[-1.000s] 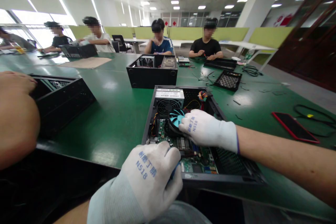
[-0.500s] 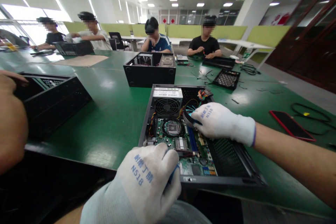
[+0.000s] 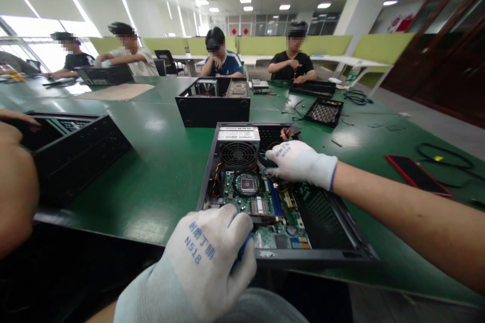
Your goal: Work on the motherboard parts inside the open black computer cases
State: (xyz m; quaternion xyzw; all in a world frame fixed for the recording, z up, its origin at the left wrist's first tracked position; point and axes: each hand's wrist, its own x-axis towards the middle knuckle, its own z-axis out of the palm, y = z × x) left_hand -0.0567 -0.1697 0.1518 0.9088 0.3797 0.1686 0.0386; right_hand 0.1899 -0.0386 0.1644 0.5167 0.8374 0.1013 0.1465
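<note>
An open black computer case (image 3: 335, 227) lies on its side in front of me. Inside are a green motherboard (image 3: 242, 207) with a bare processor socket (image 3: 248, 184), and a power supply (image 3: 238, 154) with its fan grille up. My right hand (image 3: 295, 161), in a white glove, is closed around a dark curved object (image 3: 266, 162) above the board, beside the power supply. That object's kind is unclear. My gloved left hand (image 3: 215, 257) is closed at the case's near edge. Something blue (image 3: 243, 248) shows between its thumb and fingers, mostly hidden.
Another upright case (image 3: 214, 108) stands behind mine; a third (image 3: 76, 146) is at left by a person's arm (image 3: 15, 181). A red-edged phone (image 3: 417, 175), cables (image 3: 443, 154) and a black tray (image 3: 324, 112) lie right on the green table (image 3: 159, 171). Several people sit across.
My right hand has moved left and slightly away from me with the dark object, toward the power supply. My left hand stays at the case's near edge. The view has shifted slightly.
</note>
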